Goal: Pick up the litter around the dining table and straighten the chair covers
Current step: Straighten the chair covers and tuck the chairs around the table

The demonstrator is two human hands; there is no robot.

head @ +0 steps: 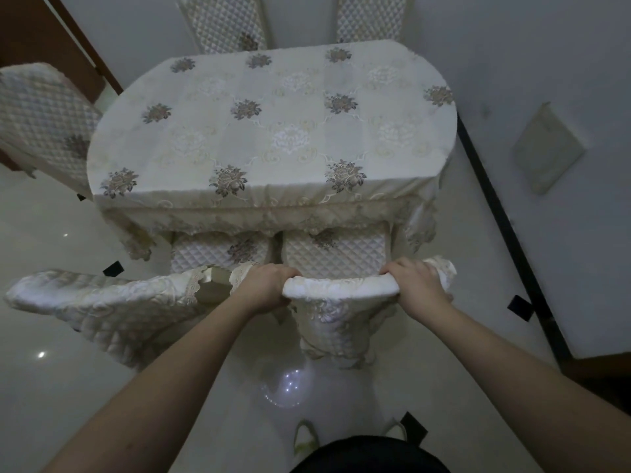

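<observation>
I stand behind a chair pushed under the dining table (pixel 273 124), which wears a cream cloth with grey flower motifs. The chair's cream embroidered back cover (pixel 341 291) lies across the top rail. My left hand (pixel 266 285) grips the cover's left end and my right hand (pixel 415 285) grips its right end, fingers curled over the top. The quilted seat (pixel 336 254) shows below the rail. To the left, a second chair's back cover (pixel 102 302) sits crooked, slid off to the left with the bare chair top (pixel 215 285) exposed.
Two more covered chairs (pixel 225 22) stand at the table's far side and one (pixel 44 121) at the left end. A flat pale square item (pixel 546 148) hangs on the wall (pixel 563 233) to the right. The glossy white floor (pixel 51 233) carries small black marks (pixel 520 307).
</observation>
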